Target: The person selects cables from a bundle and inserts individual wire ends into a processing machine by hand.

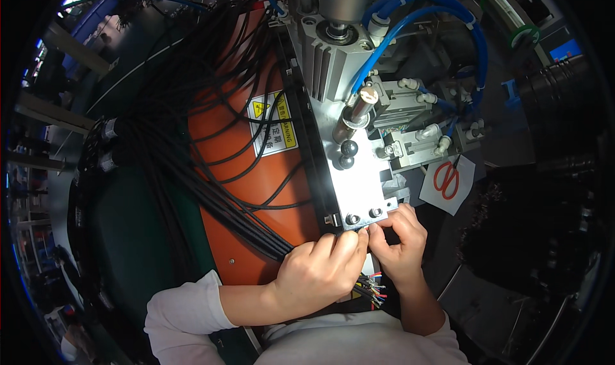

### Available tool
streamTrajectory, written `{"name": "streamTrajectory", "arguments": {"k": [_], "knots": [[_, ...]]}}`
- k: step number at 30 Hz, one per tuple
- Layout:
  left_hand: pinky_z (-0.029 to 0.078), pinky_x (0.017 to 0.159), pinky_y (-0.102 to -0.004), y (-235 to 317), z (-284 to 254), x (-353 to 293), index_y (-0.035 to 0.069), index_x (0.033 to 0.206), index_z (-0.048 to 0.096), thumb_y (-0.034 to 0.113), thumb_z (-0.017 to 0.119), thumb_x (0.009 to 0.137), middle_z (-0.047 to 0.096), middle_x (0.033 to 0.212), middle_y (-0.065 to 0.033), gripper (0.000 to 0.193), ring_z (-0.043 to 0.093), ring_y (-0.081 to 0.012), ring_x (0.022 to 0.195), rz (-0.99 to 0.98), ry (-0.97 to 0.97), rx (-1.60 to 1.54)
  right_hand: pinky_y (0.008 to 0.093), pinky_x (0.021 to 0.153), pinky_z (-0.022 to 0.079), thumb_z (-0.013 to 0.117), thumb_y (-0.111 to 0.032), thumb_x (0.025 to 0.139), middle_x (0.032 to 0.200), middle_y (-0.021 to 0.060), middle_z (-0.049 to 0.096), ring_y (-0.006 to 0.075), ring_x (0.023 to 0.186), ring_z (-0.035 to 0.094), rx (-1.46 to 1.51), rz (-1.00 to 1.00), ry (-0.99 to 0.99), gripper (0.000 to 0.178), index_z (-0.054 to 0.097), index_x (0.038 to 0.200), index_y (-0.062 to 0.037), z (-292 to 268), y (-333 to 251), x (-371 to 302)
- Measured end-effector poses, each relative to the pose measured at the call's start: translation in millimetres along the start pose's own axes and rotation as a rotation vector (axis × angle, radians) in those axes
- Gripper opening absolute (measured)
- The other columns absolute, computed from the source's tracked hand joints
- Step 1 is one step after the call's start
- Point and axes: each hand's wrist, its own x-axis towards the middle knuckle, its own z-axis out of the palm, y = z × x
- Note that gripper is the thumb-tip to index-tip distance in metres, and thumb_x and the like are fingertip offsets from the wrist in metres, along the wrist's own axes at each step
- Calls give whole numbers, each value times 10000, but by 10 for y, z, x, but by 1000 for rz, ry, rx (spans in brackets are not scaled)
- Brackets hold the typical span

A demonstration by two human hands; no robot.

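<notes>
At the lower end of a shiny metal plate (360,192), my two hands meet with fingertips close together. My left hand (322,262) is closed, fingers curled and pressed against the thumb; what it grips is hidden. Thumb and index finger of my right hand (402,242) form a pinch by the plate's corner, and the thing between them is too small to make out. A bundle of black cables (253,233) passes under my left hand. Below the hands, cable ends (373,289) show stripped wires in several colours.
An orange panel (240,173) carries a yellow-and-white warning label (274,123). Above the plate stands a pneumatic cylinder (330,60) with blue air hoses (477,51). Red-handled scissors (446,180) lie on white paper at right. A wire spool (510,17) is at upper right.
</notes>
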Motion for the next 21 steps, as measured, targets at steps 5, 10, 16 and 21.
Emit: {"name": "streamTrajectory", "arguments": {"k": [5, 10, 16, 21], "knots": [[364, 436, -189, -28, 49, 32, -5, 947, 665, 116, 613, 737, 467, 716, 13, 248, 472, -74, 573, 39, 45, -3, 259, 593, 392, 638, 26, 734, 664, 47, 540, 124, 625, 503, 361, 361, 4, 70, 578, 720, -8, 52, 84, -83], [358, 421, -221, -80, 78, 48, 29, 944, 695, 74, 647, 694, 416, 643, 9, 259, 460, -92, 519, 25, 128, -82, 242, 588, 398, 605, -36, 816, 709, 47, 565, 91, 609, 485, 631, 636, -139, 87, 574, 774, 33, 12, 202, -141], [397, 476, -226, -103, 65, 41, 56, 943, 695, 89, 653, 699, 591, 778, 6, 250, 523, -99, 568, 5, 106, -94, 295, 660, 453, 686, -31, 754, 770, 93, 625, 205, 726, 611, 238, 251, -93, 87, 629, 814, -4, -32, 5, -15], [399, 485, -230, -82, -41, 19, 52, 943, 691, 86, 662, 714, 615, 801, 3, 234, 554, -101, 591, -13, 67, -93, 313, 710, 463, 701, 19, 705, 791, 73, 644, 219, 741, 617, 3, -52, 39, 110, 627, 782, -12, -42, -43, 10]]}}
